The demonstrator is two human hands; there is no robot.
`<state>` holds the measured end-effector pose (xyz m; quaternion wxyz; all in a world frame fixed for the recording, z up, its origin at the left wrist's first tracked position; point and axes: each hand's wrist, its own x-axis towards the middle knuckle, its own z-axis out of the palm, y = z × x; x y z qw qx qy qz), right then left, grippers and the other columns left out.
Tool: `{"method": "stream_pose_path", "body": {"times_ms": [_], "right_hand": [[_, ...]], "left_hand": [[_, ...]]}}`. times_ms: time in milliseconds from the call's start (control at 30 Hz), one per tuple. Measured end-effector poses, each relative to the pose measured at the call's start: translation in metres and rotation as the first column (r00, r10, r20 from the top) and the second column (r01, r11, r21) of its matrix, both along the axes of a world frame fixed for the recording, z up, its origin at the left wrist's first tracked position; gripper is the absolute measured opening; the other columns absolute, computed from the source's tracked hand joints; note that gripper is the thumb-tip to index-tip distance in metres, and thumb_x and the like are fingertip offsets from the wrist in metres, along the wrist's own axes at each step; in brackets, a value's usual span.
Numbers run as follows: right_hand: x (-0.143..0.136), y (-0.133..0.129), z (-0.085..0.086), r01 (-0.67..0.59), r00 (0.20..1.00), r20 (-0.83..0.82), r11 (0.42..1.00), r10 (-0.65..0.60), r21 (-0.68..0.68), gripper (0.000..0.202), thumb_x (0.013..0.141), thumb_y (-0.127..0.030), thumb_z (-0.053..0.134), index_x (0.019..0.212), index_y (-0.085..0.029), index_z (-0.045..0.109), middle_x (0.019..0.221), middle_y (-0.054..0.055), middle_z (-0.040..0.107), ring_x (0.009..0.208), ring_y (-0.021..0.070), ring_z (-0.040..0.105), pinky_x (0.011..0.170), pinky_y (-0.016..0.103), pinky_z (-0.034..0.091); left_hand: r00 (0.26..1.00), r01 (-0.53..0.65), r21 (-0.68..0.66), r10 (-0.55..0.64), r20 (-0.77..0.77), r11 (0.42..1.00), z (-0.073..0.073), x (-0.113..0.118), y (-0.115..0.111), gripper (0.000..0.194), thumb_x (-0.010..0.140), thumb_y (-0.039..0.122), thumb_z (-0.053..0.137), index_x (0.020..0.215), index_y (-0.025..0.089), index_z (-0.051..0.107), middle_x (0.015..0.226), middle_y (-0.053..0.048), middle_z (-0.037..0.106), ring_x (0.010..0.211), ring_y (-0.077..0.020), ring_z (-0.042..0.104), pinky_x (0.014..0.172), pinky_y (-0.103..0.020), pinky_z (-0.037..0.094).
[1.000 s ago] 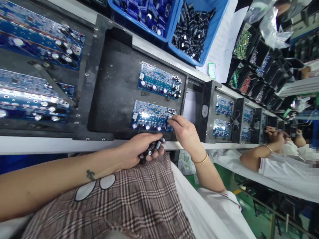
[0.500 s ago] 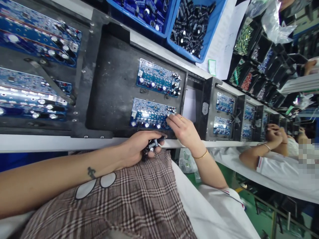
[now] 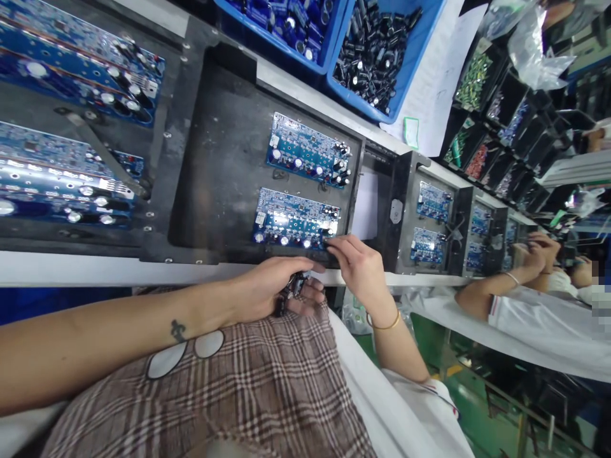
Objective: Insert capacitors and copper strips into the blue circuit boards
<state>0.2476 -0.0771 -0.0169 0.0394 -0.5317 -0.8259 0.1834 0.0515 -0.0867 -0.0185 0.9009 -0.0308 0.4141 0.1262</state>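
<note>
The right grip (image 3: 361, 266) is reaching to the near right corner of the lower circuit board (image 3: 292, 216), so the board is lying ahead and to the left of that grip, with nearly its whole length stretching away on one side. Its long axis is running leftward from the grip's fingertips, roughly along the white edge of the counter (image 3: 95, 270) and rising slightly toward its far end. The fingertips are bunching close together, just at that corner; whether they are pinching a small part, or touching the board itself, I cannot tell.

Along the board's near edge, silver-topped capacitors (image 3: 284, 241) are standing in a row to the left of the right grip, the closest one just beside its fingertips. The upper circuit board (image 3: 310, 149) is lying beyond the lower one as seen from this grip, with its long axis running nearly parallel, and both are sitting in the dark tray (image 3: 224, 140).

The left grip (image 3: 270, 289) is staying out of the tray's middle, nearer the body and to the left of the right grip. It is curling loosely around a handful of black capacitors (image 3: 300, 281), the thumb lying over them. Of the two, the right grip is being the nearer to the board's corner, while the blue bin (image 3: 409, 63) is standing well beyond it.
</note>
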Motion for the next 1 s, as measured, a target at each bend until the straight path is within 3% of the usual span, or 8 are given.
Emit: {"method": "stream_pose_path", "body": {"times_ms": [133, 267, 367, 467, 633, 700, 833, 1000], "right_hand": [[0.002, 0.0, -0.003, -0.079, 0.994, 0.081, 0.995, 0.074, 0.06, 0.023, 0.1, -0.023, 0.048, 0.113, -0.018, 0.067, 0.103, 0.007, 0.072, 0.09, 0.0174, 0.069, 0.078, 0.028, 0.055], [0.004, -0.005, -0.009, -0.211, 0.972, 0.123, 0.973, 0.198, 0.098, 0.027, 0.097, -0.018, 0.051, 0.121, -0.016, 0.065, 0.11, 0.01, 0.071, 0.094, 0.0219, 0.067, 0.08, 0.035, 0.055], [0.002, -0.008, -0.005, -0.11, 0.993, -0.018, 0.987, 0.113, 0.121, 0.029, 0.097, -0.019, 0.052, 0.123, -0.019, 0.064, 0.109, 0.009, 0.072, 0.097, 0.0211, 0.066, 0.086, 0.037, 0.055], [-0.005, -0.014, 0.013, 0.032, 0.971, -0.238, 0.997, -0.015, 0.067, 0.032, 0.097, -0.019, 0.054, 0.127, -0.026, 0.061, 0.114, 0.005, 0.071, 0.104, 0.0179, 0.065, 0.093, 0.037, 0.055], [-0.015, -0.028, 0.036, -0.12, 0.938, -0.335, 0.991, 0.096, -0.052, 0.036, 0.095, -0.015, 0.055, 0.128, -0.029, 0.06, 0.122, 0.003, 0.069, 0.117, 0.0187, 0.06, 0.101, 0.041, 0.052], [-0.014, -0.028, 0.032, -0.076, 0.952, -0.302, 0.996, 0.057, -0.053, 0.031, 0.097, -0.013, 0.049, 0.12, -0.027, 0.064, 0.118, 0.004, 0.07, 0.114, 0.0177, 0.062, 0.099, 0.039, 0.054], [-0.003, -0.014, 0.006, 0.209, 0.964, -0.189, 0.973, -0.188, 0.094, 0.025, 0.099, -0.018, 0.045, 0.107, -0.024, 0.068, 0.107, 0.006, 0.07, 0.102, 0.0171, 0.067, 0.092, 0.035, 0.056], [0.005, 0.004, -0.014, 0.178, 0.98, -0.112, 0.979, -0.166, 0.104, 0.02, 0.098, -0.021, 0.049, 0.101, -0.022, 0.069, 0.101, 0.005, 0.072, 0.094, 0.0173, 0.069, 0.085, 0.031, 0.056]], "left_hand": [[0.998, 0.058, 0.063, -0.056, -0.034, 0.996, 0.002, -0.004, 0.0, 0.021, 0.093, 0.025, 0.054, 0.104, 0.011, 0.065, 0.071, -0.004, 0.061, 0.049, -0.0083, 0.053, 0.031, -0.012, 0.03], [0.998, 0.057, 0.129, -0.056, -0.009, 0.99, 0.005, -0.007, -0.001, 0.011, 0.091, 0.026, 0.06, 0.094, 0.015, 0.058, 0.066, 0.002, 0.053, 0.041, -0.0023, 0.038, 0.031, -0.009, 0.015], [1.0, 0.027, 0.176, -0.027, -0.002, 0.984, 0.003, -0.008, -0.003, 0.019, 0.09, 0.03, 0.063, 0.085, 0.016, 0.052, 0.068, 0.003, 0.052, 0.04, -0.0008, 0.033, 0.032, -0.009, 0.015], [1.0, -0.019, 0.167, 0.017, 0.015, 0.986, 0.0, -0.007, -0.003, 0.019, 0.094, 0.031, 0.057, 0.087, 0.014, 0.055, 0.068, 0.003, 0.049, 0.04, -0.0002, 0.031, 0.033, -0.009, 0.015], [1.0, 0.006, 0.102, -0.008, 0.024, 0.995, -0.001, -0.001, 0.001, 0.027, 0.097, 0.033, 0.052, 0.077, 0.014, 0.053, 0.057, 0.005, 0.042, 0.036, -0.0002, 0.024, 0.033, -0.01, 0.012], [1.0, 0.018, 0.041, -0.018, 0.005, 0.999, 0.001, 0.002, 0.002, 0.028, 0.098, 0.031, 0.05, 0.076, 0.014, 0.054, 0.056, 0.004, 0.043, 0.036, -0.0007, 0.027, 0.032, -0.01, 0.013], [1.0, -0.007, -0.003, 0.007, -0.021, 1.0, 0.004, 0.003, 0.0, 0.021, 0.096, 0.024, 0.05, 0.089, 0.009, 0.063, 0.069, -0.004, 0.058, 0.047, -0.0064, 0.05, 0.035, -0.013, 0.029], [0.999, 0.04, 0.061, -0.042, 0.027, 0.997, 0.002, -0.002, -0.005, 0.012, 0.09, 0.015, 0.054, 0.095, 0.009, 0.063, 0.077, -0.009, 0.065, 0.055, -0.0093, 0.056, 0.039, -0.015, 0.036]]}}
